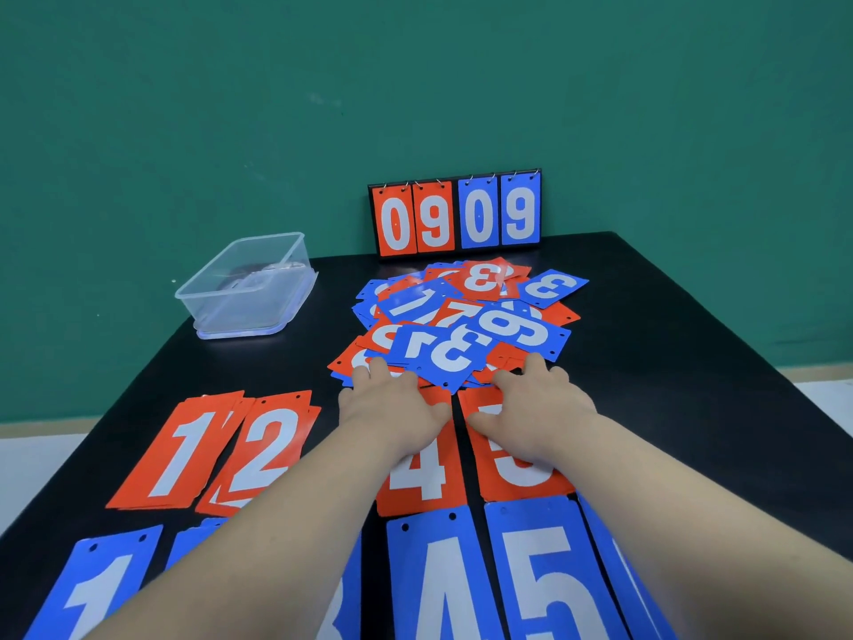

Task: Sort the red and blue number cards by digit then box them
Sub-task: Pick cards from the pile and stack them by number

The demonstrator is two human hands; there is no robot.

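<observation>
While the black table (669,316) fills the view below a green wall (415,85), sorted number cards lie in two rows on its near side; the blue 1 card (97,588), blue 4 card (443,579) and blue 5 card (549,579) sit nearest; the red 1 stack (184,450), red 2 stack (267,450), red 4 card (424,478) and red 5 card (517,473) lie just beyond; farther back spreads the loose pile (461,316) of mixed red and blue cards; a clear plastic box (249,288) stands well left of it; a scoreboard stand (454,214) reading 0909 stands at the far edge; the left hand (392,408) and right hand (540,404) rest flat on the pile's near edge, fingers spread, pinching nothing.
</observation>
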